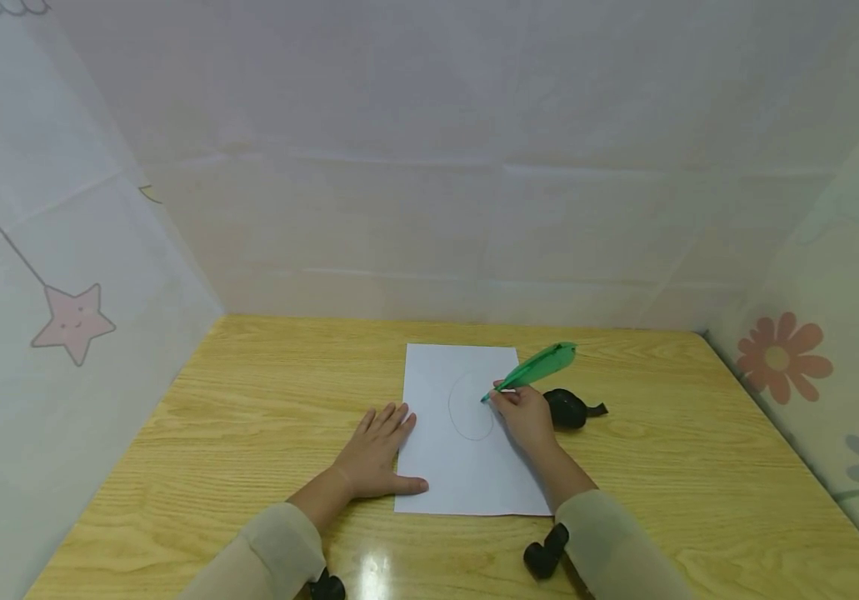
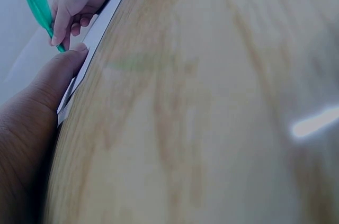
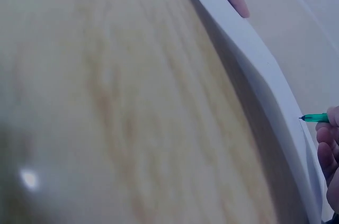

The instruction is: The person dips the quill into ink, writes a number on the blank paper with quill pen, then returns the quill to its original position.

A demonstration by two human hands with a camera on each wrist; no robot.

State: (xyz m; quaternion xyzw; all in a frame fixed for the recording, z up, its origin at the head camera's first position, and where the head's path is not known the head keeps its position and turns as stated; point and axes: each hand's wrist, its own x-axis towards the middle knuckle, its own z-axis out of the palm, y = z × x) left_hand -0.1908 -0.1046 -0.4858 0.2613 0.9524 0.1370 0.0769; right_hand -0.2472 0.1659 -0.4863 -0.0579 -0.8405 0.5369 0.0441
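My right hand (image 1: pixel 530 421) pinches a green leaf-shaped pen (image 1: pixel 540 365) low down, its leafy end slanting up to the right. The pen's tip is at the sheet of white paper (image 1: pixel 466 479), by the open upper right of a thin drawn oval outline (image 1: pixel 449 408). In the right wrist view the dark point of the pen (image 3: pixel 312 118) stands close over the paper. My left hand (image 1: pixel 377 458) lies flat at the paper's left edge, fingers spread, with the thumb (image 2: pixel 58 73) resting on the sheet.
A dark rounded object with a short stem-like end (image 1: pixel 567 409) lies just right of my right hand. The wooden table (image 1: pixel 249 400) reaches back to a pale cloth backdrop (image 1: pixel 429 233). Printed cloth walls stand at both sides.
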